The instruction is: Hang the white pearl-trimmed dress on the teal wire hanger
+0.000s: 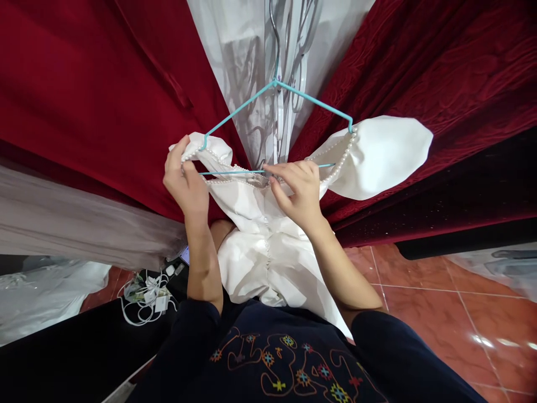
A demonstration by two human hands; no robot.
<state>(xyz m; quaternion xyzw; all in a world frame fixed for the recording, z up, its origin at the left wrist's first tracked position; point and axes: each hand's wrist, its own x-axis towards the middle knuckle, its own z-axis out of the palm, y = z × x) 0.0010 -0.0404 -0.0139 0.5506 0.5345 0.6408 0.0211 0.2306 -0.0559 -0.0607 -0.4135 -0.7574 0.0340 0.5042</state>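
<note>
In the head view, a white dress (251, 246) with beads (346, 153) is hung from both ends of a blue hanger (275, 83). At the hanger's left end, the dress edge is pinched by the left hand (187, 179). At the low bar (235, 173), the right hand (296, 190) is curled; its grip cannot be told. If pulled hard, beads might be snapped off. No sure words can be read on the shirt (293, 364).
</note>
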